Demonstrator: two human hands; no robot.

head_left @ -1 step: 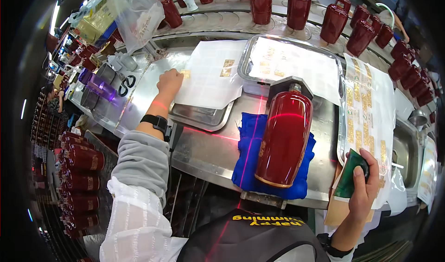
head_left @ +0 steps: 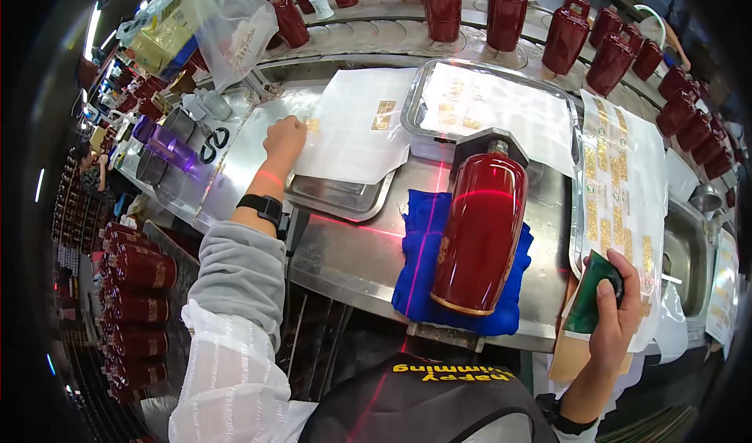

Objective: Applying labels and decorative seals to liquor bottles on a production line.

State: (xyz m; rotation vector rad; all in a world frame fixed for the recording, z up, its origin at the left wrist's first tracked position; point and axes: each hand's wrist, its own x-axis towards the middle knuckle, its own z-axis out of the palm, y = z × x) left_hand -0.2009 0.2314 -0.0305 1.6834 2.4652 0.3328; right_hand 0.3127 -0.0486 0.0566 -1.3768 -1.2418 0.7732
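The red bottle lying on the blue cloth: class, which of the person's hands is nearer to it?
Right. The right hand, holding a green scraper, is just right of the red bottle; the left hand reaches further away, up-left at a white sheet.

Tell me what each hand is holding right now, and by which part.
The right hand grips a green scraper by its upper end, thumb on its face. The left hand pinches a small gold label at its edge, on the white sheet.

small gold label (head_left: pixel 312 125) at left fingertips, green scraper (head_left: pixel 593 295) upright in right grip
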